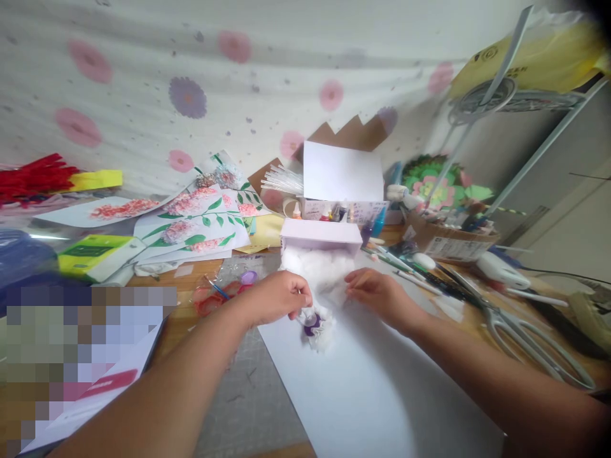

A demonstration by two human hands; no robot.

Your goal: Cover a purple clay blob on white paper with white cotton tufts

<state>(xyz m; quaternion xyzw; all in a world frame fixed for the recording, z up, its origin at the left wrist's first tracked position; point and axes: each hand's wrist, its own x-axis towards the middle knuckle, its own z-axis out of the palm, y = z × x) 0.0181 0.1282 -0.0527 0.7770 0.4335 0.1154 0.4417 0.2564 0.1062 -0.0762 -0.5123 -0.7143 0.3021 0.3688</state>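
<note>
My left hand (279, 296) is closed in a pinch over the white paper. From its fingertips hangs a small white ruffled piece with a purple band (314, 326), too blurred to name more exactly. My right hand (377, 296) has its thumb and fingers pinched together at a wisp of white cotton stuffing (338, 294). Behind both hands, fluffy white cotton (315, 261) lies in front of an open white box (321, 234). The large white sheet of paper (353, 381) is spread below the hands, partly over a grey cutting mat (238, 394).
Large scissors (534, 343) and several pens lie at the right, before a cardboard box of supplies (451, 245). Flower paintings (191, 229), a yellow-green packet (98, 254) and red strips (38, 178) are at the left. A tablet-like screen (119, 381) sits at the lower left.
</note>
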